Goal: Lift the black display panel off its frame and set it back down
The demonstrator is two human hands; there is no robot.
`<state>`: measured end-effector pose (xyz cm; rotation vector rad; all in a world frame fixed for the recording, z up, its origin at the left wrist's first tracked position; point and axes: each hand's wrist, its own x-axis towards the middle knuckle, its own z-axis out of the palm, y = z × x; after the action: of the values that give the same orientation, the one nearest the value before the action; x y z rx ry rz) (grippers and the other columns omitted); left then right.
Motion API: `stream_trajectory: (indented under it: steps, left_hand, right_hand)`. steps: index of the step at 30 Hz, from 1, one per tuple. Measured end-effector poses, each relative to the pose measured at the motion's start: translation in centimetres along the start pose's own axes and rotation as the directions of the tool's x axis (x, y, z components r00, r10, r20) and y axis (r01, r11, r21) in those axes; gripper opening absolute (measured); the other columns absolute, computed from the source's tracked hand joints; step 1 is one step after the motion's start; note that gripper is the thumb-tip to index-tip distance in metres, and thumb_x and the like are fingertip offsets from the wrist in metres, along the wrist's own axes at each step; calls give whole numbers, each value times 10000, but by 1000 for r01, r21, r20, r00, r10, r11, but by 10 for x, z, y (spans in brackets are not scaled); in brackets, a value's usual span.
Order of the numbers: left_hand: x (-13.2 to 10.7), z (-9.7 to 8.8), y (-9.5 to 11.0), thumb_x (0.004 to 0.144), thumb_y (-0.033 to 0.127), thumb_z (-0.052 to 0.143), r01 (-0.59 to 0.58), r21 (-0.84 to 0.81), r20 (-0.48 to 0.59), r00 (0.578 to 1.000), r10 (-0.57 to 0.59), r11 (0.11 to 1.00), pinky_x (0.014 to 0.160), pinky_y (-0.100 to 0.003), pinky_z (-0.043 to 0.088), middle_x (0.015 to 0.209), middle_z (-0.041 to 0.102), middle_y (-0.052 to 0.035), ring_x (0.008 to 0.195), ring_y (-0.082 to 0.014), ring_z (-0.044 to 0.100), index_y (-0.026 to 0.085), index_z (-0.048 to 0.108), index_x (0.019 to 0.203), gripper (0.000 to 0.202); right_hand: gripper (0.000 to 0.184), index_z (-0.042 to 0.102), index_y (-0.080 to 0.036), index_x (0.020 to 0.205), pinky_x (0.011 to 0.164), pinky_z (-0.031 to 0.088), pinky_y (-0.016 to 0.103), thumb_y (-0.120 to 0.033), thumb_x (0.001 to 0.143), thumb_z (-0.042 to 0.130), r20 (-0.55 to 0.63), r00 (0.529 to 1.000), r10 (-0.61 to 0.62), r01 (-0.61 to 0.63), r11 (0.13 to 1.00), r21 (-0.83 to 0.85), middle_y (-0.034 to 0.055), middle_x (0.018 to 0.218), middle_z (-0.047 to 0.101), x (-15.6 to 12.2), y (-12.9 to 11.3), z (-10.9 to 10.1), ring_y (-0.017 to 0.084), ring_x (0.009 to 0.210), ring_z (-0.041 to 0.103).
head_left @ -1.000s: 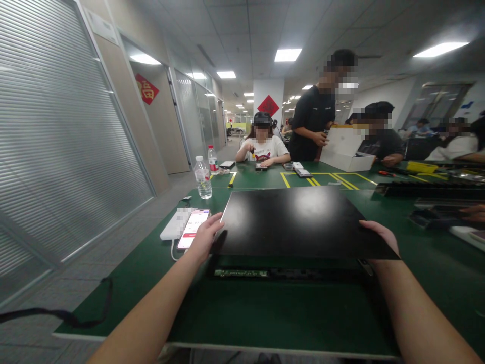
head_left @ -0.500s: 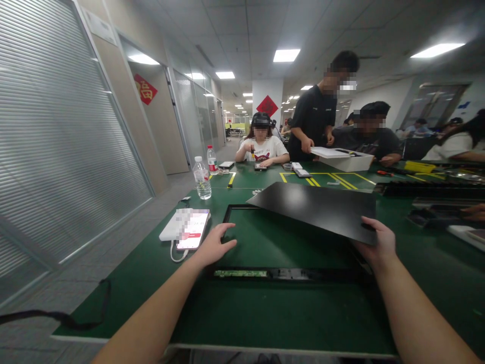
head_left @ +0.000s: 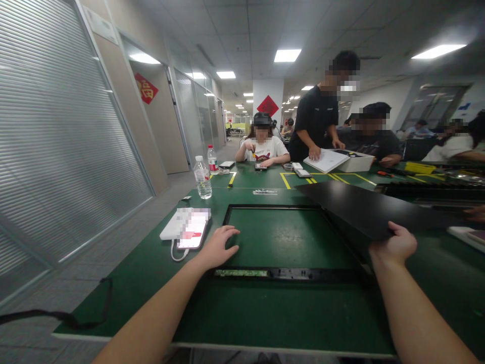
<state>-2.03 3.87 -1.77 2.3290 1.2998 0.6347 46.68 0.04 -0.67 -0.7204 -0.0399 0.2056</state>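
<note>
My right hand (head_left: 394, 245) grips the near edge of a thin, flat black panel (head_left: 364, 205), thumb on top, and holds it tilted above the table on the right. Flat on the table lies a black rectangular frame (head_left: 273, 207) with an open middle. A strip of green circuit board (head_left: 241, 273) shows in its near bar. My left hand (head_left: 219, 247) is at the frame's left side, fingers apart and holding nothing; whether it touches the frame I cannot tell. The panel hides part of the frame's far right corner.
Left of the frame, a phone (head_left: 194, 230) lies by a white power bank (head_left: 175, 225) with a cable. Beyond stand two water bottles (head_left: 203, 178). Small pieces (head_left: 265, 192) lie past the frame. Across the green table (head_left: 288, 316), a standing person (head_left: 316, 114) handles a white box (head_left: 359, 163).
My right hand has carried the black panel to the right, uncovering more of the frame. My left hand has barely shifted. Across the table, the standing person has tilted the white lid down.
</note>
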Motion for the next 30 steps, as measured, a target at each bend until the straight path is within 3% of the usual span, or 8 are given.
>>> stream_trajectory:
  steps: [4,11,30]
  left_hand:
    - [0,0,0,883,270,688,-2,24,0,1000,2,1000,1233,-528,417,1488,613,-172,1434,-351,544,185,711,1298,424]
    - [1,1,-2,892,281,689,-9,36,8,1000,8,999,1230,-532,420,1487,613,-168,1431,-349,545,189,711,1302,422]
    - [2,4,-5,887,302,677,-30,53,5,1000,30,998,1213,-541,432,1455,640,-159,1399,-349,569,197,719,1281,410]
  right_hand:
    - [233,447,-192,663,621,537,228,-46,549,590,-77,991,-109,108,994,-10,-33,805,526,-3,-3,0,103,766,581]
    - [217,536,-200,757,523,491,222,-95,575,592,-94,986,-137,127,987,-98,-14,832,587,-1,-1,-5,144,777,629]
    - [245,504,-219,803,418,411,188,-101,601,579,-221,975,13,-75,958,-277,-22,800,565,12,9,-14,121,646,570]
